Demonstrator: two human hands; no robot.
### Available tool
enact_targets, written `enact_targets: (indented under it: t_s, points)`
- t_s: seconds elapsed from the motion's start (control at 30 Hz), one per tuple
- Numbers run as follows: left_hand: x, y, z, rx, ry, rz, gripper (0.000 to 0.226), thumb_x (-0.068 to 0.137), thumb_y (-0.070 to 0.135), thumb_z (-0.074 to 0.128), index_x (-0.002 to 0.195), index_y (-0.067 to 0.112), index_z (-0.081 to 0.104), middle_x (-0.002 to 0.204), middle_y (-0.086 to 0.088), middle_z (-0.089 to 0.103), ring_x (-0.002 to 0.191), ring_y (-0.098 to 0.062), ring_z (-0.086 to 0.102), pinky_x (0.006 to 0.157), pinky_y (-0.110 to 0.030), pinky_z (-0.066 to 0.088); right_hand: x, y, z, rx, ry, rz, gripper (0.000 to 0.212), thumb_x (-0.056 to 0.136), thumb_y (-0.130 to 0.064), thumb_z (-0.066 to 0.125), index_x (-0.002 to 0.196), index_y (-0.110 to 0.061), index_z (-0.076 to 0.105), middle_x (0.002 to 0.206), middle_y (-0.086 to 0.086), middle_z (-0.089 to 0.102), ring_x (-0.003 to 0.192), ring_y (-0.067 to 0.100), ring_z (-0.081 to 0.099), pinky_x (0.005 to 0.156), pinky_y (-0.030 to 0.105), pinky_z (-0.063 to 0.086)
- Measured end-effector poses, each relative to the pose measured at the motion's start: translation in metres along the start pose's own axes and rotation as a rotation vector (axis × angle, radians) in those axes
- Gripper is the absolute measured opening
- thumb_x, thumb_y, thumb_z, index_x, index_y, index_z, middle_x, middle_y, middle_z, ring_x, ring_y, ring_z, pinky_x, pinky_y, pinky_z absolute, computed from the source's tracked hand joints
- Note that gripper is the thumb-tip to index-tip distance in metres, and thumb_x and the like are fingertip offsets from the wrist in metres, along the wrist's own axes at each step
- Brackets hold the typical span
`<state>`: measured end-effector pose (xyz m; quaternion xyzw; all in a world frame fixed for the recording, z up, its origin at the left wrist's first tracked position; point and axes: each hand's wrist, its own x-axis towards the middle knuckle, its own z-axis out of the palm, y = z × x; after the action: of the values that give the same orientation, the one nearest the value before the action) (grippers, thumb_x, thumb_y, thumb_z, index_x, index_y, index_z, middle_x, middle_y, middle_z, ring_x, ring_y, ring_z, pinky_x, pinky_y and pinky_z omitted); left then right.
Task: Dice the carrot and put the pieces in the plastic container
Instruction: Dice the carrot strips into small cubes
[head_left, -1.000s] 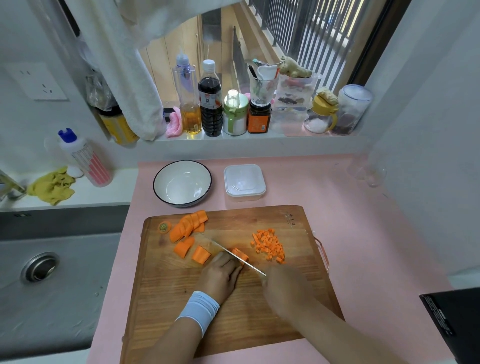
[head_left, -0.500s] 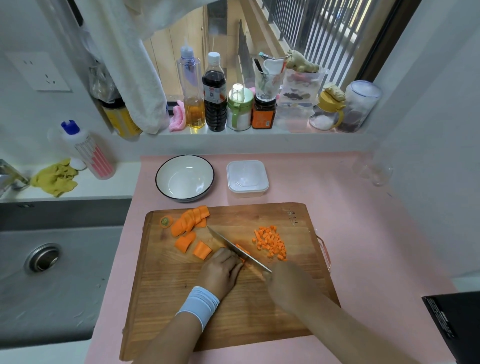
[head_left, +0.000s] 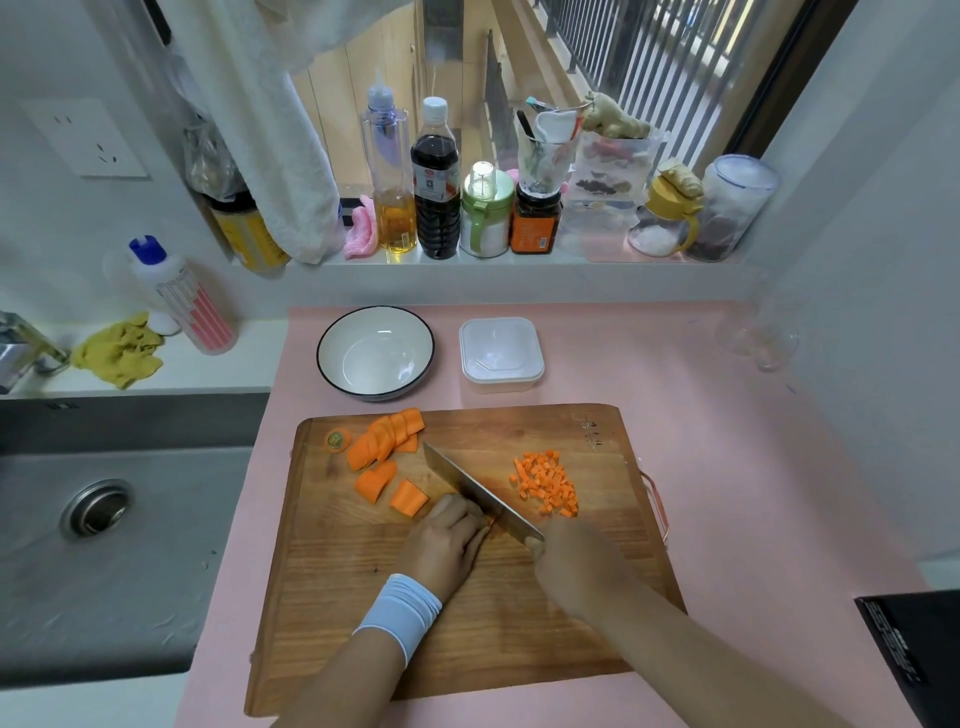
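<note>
Carrot dicing

A knife (head_left: 472, 488) is gripped in the right hand (head_left: 576, 566); a half-hidden carrot piece (head_left: 489, 521) is held under the curled left hand (head_left: 447, 540). Diced pieces (head_left: 548, 483) are piled on the cutting board (head_left: 519, 623), the plastic container (head_left: 501, 353) behind it.

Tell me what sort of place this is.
Most likely a home kitchen: a steel sink lies to the left, diced carrot sits on a wooden cutting board, and a dark sauce bottle stands among the condiment jars on the windowsill.
</note>
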<state>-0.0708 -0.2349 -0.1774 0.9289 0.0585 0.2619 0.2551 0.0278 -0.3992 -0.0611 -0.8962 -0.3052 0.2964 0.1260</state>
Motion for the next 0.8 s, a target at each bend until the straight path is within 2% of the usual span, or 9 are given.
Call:
enact_targets:
  t_s: [0.1,0.23,0.4,0.53,0.63,0.73,0.8]
  points:
    - [0.0,0.0,0.0,0.01,-0.008,-0.005,0.005,0.088,0.01,0.072,0.083,0.01,0.071,0.089,0.0,0.061,0.087,-0.016,0.057,0.076,-0.022,0.049,0.0,0.001,0.002,0.002,0.009,-0.002,0.025,0.101,-0.032,0.049,0.093,-0.016,0.067,0.076,-0.003,0.061,0.068,0.011,0.06,0.057,0.024,0.044]
    - [0.001,0.002,-0.001,-0.006,-0.005,-0.011,0.006,0.086,0.009,0.073,0.082,0.01,0.07,0.087,0.0,0.061,0.086,-0.014,0.055,0.08,-0.016,0.044,0.001,0.002,0.002,0.03,0.01,0.014,0.026,0.1,-0.034,0.051,0.095,-0.015,0.068,0.082,0.001,0.065,0.075,0.017,0.064,0.071,0.033,0.056]
    - [0.0,0.001,-0.001,-0.015,-0.01,-0.045,0.006,0.086,0.012,0.074,0.081,0.01,0.072,0.085,0.001,0.062,0.085,-0.013,0.057,0.077,-0.02,0.049,0.0,0.001,0.003,-0.086,0.032,-0.021,0.023,0.099,-0.027,0.049,0.089,-0.018,0.068,0.075,-0.003,0.062,0.068,0.013,0.061,0.058,0.028,0.05]
    - [0.0,0.003,-0.003,-0.013,-0.006,-0.043,0.006,0.084,0.01,0.076,0.079,0.01,0.072,0.082,0.001,0.062,0.083,-0.013,0.056,0.075,-0.021,0.049,-0.005,0.0,0.006,-0.109,0.047,-0.043,0.022,0.098,-0.029,0.05,0.089,-0.019,0.068,0.077,-0.004,0.063,0.069,0.014,0.062,0.066,0.036,0.056]
    - [0.001,0.004,-0.004,-0.008,-0.003,-0.048,0.008,0.082,0.009,0.078,0.077,0.01,0.071,0.08,0.001,0.06,0.082,-0.012,0.055,0.076,-0.017,0.046,-0.009,0.0,0.005,-0.087,0.04,-0.061,0.022,0.1,-0.03,0.05,0.089,-0.02,0.066,0.077,-0.005,0.062,0.071,0.013,0.061,0.065,0.031,0.053]
    - [0.001,0.004,-0.005,-0.001,-0.004,-0.041,0.007,0.082,0.01,0.077,0.078,0.01,0.072,0.08,0.001,0.06,0.082,-0.012,0.055,0.075,-0.019,0.048,-0.012,0.002,0.003,-0.067,0.026,-0.04,0.026,0.102,-0.033,0.049,0.08,-0.024,0.059,0.072,-0.007,0.057,0.067,0.009,0.057,0.062,0.028,0.048]
    - [0.001,0.004,-0.004,0.0,-0.006,-0.042,0.006,0.082,0.009,0.077,0.079,0.011,0.072,0.08,0.001,0.061,0.082,-0.013,0.055,0.074,-0.021,0.049,-0.012,0.005,0.004,-0.065,0.017,-0.026,0.025,0.101,-0.034,0.05,0.085,-0.022,0.065,0.075,-0.006,0.061,0.069,0.01,0.06,0.064,0.029,0.051]
